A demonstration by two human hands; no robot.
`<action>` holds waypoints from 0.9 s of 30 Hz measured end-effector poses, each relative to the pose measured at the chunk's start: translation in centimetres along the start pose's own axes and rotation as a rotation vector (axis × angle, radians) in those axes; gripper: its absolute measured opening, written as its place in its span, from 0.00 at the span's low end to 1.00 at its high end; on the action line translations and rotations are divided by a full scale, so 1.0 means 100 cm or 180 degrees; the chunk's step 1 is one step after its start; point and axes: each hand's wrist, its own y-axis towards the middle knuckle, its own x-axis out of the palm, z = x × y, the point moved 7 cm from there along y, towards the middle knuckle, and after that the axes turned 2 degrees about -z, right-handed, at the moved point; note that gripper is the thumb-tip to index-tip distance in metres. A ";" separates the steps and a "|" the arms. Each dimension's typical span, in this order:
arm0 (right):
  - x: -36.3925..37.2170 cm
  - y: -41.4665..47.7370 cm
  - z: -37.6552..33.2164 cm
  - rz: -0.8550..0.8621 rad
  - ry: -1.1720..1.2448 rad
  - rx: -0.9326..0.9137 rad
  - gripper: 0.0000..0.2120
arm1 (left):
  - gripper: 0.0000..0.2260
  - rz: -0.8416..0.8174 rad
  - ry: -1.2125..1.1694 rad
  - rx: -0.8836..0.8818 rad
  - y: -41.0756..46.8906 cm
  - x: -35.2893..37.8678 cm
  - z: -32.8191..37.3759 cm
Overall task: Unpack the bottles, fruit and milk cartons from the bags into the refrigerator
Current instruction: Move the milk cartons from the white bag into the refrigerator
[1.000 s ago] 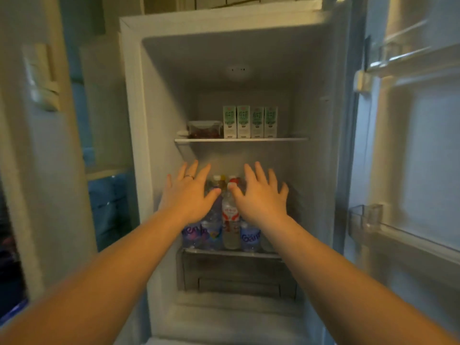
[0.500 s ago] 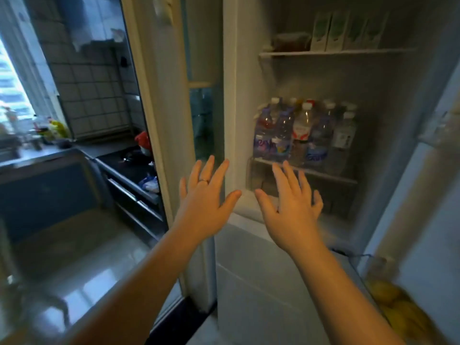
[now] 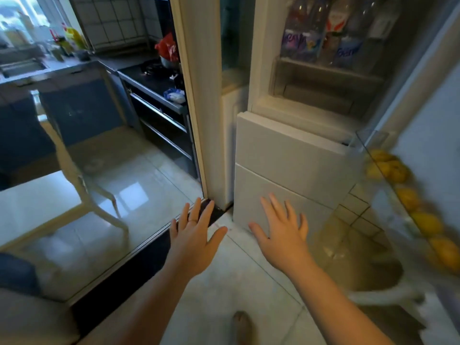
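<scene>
The refrigerator [image 3: 286, 155] stands open ahead of me, its lower drawer fronts closed. Several bottles [image 3: 323, 33] stand packed on a shelf at the top of the view. Yellow fruit [image 3: 408, 197] lies in the clear door shelf on the right. My left hand [image 3: 194, 235] and my right hand [image 3: 283, 232] hover side by side over the floor in front of the fridge, fingers spread, holding nothing. A pale bag [image 3: 361, 265] lies on the floor at the right, under the door shelf. No milk cartons show now.
A door frame [image 3: 199, 95] stands left of the fridge, with a dark threshold [image 3: 139, 260] running along the floor. Beyond it is a kitchen with a stove counter [image 3: 154, 78], a red bag [image 3: 168, 47] and a glossy floor. My foot [image 3: 240, 324] shows at the bottom.
My view has swung down and left from the fridge shelves to the floor. Both empty hands have dropped from bottle height to below the drawer fronts.
</scene>
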 end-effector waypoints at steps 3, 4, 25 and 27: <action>0.030 -0.056 0.009 -0.0189 -0.0154 0.0091 0.31 | 0.33 -0.0190 0.0072 -0.0047 -0.053 0.036 -0.013; 0.038 -0.075 0.013 -0.0228 -0.0165 0.0130 0.32 | 0.34 -0.0251 0.0080 -0.0044 -0.070 0.047 -0.015; 0.037 -0.341 0.207 -0.0188 -0.0131 0.1221 0.32 | 0.30 -0.1373 -0.0214 0.1138 -0.262 0.202 0.164; 0.026 -0.364 0.241 -0.0118 -0.0060 0.1364 0.31 | 0.30 -0.1402 -0.0180 0.1282 -0.272 0.220 0.202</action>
